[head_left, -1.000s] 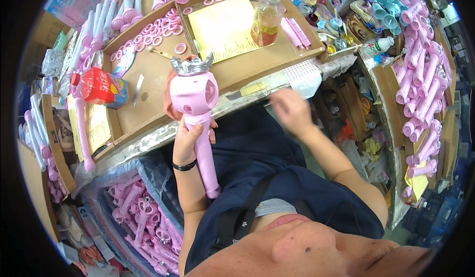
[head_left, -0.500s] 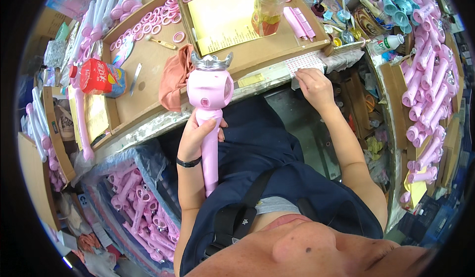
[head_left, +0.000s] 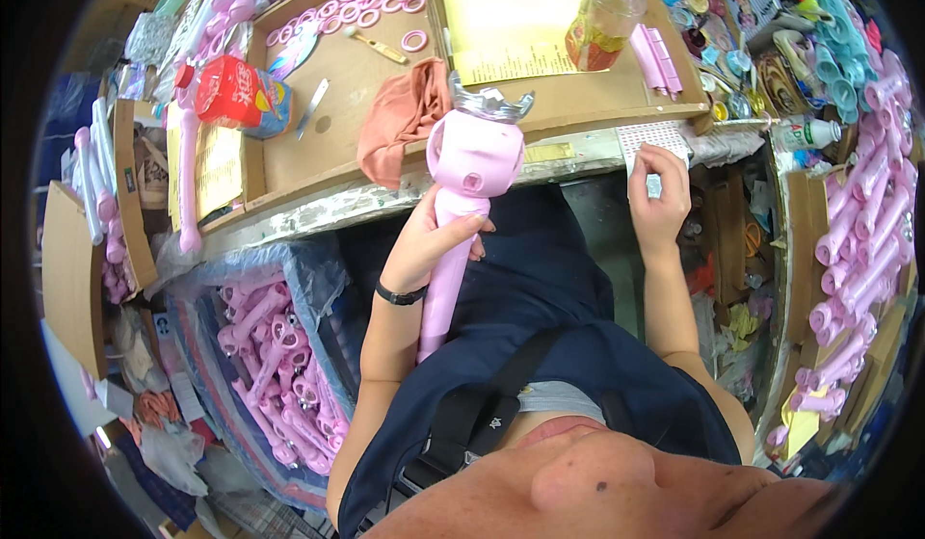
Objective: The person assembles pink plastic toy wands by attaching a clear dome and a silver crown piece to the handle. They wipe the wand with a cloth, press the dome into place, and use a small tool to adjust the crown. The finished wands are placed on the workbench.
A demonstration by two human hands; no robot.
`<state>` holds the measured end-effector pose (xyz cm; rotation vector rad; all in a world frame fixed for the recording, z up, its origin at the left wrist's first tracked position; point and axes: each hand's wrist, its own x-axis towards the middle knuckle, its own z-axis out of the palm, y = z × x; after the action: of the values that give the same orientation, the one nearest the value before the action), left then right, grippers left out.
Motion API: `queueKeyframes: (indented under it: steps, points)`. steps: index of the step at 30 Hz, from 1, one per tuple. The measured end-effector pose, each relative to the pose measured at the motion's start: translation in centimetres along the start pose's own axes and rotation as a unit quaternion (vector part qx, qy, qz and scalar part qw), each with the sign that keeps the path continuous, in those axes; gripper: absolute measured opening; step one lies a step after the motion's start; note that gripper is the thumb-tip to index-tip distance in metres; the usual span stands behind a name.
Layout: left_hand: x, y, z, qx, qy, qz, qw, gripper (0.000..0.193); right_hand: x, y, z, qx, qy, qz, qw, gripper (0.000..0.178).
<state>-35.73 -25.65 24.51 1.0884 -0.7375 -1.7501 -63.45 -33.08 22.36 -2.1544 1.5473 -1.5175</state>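
My left hand (head_left: 436,242) is wrapped round the handle of a pink toy wand (head_left: 479,157), which stands nearly upright in front of my lap. The wand has a round head with openings and a silver crown (head_left: 490,102) on top. At the bench's front edge lies a white sheet covered with small dots (head_left: 651,138). Just in front of that sheet is my right hand (head_left: 661,195), its fingers curled in and the thumb drawn toward them. Whatever its fingertips may pinch is too small to make out.
On the bench, a shallow cardboard tray (head_left: 332,168) holds pink rings (head_left: 371,7), an orange cloth (head_left: 400,125) and a red bottle (head_left: 241,96). A clear bottle (head_left: 605,24) stands farther back. A lined crate (head_left: 332,284) of pink wands is at lower left; pink handles (head_left: 858,240) are piled right.
My right hand has drawn back slightly from the dotted sheet and turned, fingers curling. My left hand still grips the wand, whose head has turned a little. The whole view has shifted.
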Motion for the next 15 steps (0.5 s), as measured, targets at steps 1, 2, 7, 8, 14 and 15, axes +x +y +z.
queueKeyframes:
  steps: [1,2,7,8,14,15]
  points:
    - [0.0,0.0,0.0,0.001,0.003,-0.002,1.0,0.047,0.0,-1.4,0.5,0.045,0.009,0.009,0.999,0.017]
    - [0.1,0.1,0.1,0.001,0.004,-0.002,1.0,0.048,0.3,-2.7,1.0,0.089,0.004,-0.019,0.996,0.018]
    - [0.1,0.2,0.2,0.007,0.003,-0.007,1.0,0.053,2.5,-7.1,4.9,0.23,-0.026,-0.116,0.966,0.024]
    - [0.1,0.2,0.2,0.006,0.002,-0.008,1.0,0.053,3.1,-7.4,5.5,0.245,-0.015,-0.141,0.959,0.024]
    - [0.2,0.3,0.0,-0.03,-0.006,-0.007,1.0,0.048,3.8,-7.6,6.9,0.24,-0.029,-0.186,0.952,0.023]
    - [0.2,0.2,0.0,-0.031,-0.006,-0.007,0.999,0.047,3.6,-7.5,6.8,0.232,-0.02,-0.195,0.953,0.022]
